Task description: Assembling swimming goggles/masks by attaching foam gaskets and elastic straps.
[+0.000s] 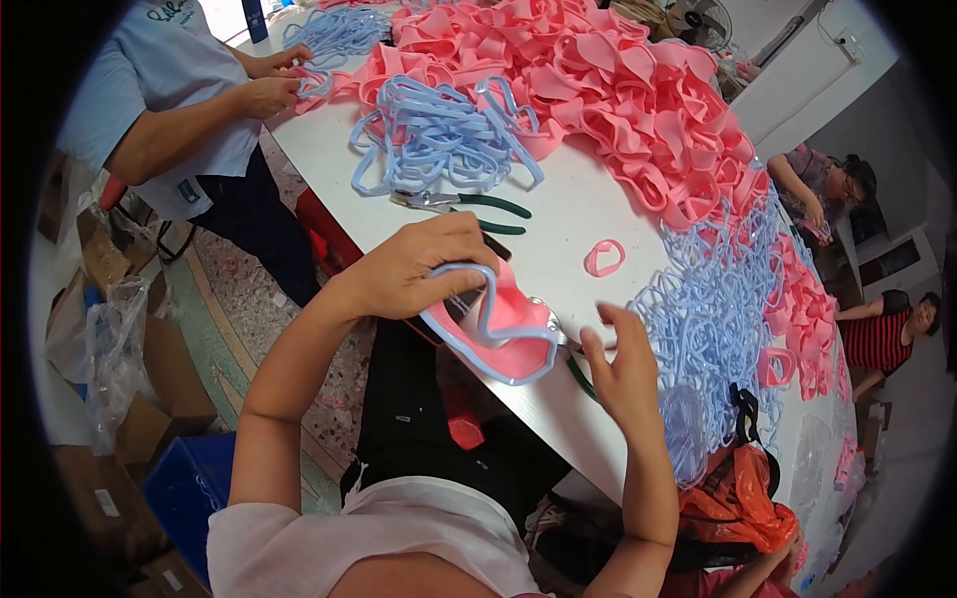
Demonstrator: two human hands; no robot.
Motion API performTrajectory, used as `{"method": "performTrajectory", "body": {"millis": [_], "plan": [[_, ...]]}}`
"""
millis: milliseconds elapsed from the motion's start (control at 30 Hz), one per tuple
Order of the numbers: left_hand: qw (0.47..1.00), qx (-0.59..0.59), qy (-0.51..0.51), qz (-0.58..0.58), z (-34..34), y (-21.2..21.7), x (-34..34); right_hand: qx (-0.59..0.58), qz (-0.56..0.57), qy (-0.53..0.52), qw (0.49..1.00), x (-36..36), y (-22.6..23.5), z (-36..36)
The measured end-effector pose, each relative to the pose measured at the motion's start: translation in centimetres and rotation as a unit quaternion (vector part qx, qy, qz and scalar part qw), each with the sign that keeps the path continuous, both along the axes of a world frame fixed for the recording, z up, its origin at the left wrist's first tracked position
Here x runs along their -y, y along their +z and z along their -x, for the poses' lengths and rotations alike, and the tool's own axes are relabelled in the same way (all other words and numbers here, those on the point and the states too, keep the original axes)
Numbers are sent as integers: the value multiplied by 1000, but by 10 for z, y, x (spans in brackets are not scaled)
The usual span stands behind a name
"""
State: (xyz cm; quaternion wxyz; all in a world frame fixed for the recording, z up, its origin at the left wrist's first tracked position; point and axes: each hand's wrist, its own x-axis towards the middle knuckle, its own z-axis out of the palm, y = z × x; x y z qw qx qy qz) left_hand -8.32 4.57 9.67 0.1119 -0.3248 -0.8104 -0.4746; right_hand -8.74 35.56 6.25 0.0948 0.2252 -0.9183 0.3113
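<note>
Head view: your left hand (414, 269) is clamped on the top edge of a pink rubber piece (503, 324) with a blue strip (477, 317) running round its rim, held just over the near edge of the white table (578, 214). Your right hand (623, 364) sits open just right of the piece, fingers spread, touching nothing I can make out, though a metal tip shows between it and the piece.

Handling, as a judgement: the piece looks light, soft and floppy, it sags below your grip, so pinch it at the rim where the strip gives some body. Rubber looks grippy, not fragile.

Counts: one piece in hand, one loose pink ring (603, 257) on the table beyond your right hand, one pair of green-handled pliers (464, 204) beyond your left hand. Green handles also show under your right hand, partly hidden. Pink pile (618, 100) and blue strip piles (439, 135) beyond the grip are too many to count. Another person's hands (269, 85) work at the far left end of the table, and two more people sit far right
</note>
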Motion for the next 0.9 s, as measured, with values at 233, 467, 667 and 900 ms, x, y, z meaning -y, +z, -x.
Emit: {"method": "performTrajectory", "body": {"millis": [233, 467, 667, 900], "plan": [[991, -38, -120, 51, 8, 12, -33, 194, 121, 150, 962, 30, 21, 4], [978, 12, -190, -88, 19, -1, -44, 479, 627, 280, 547, 23, -6, -27], [894, 258, -64, -360, -8, -51, -77, 337, 668, 145, 648, 22, -27, -29], [925, 217, 12, -313, -14, -46, -85, 338, 587, 175, 715, 13, -35, -35]]}}
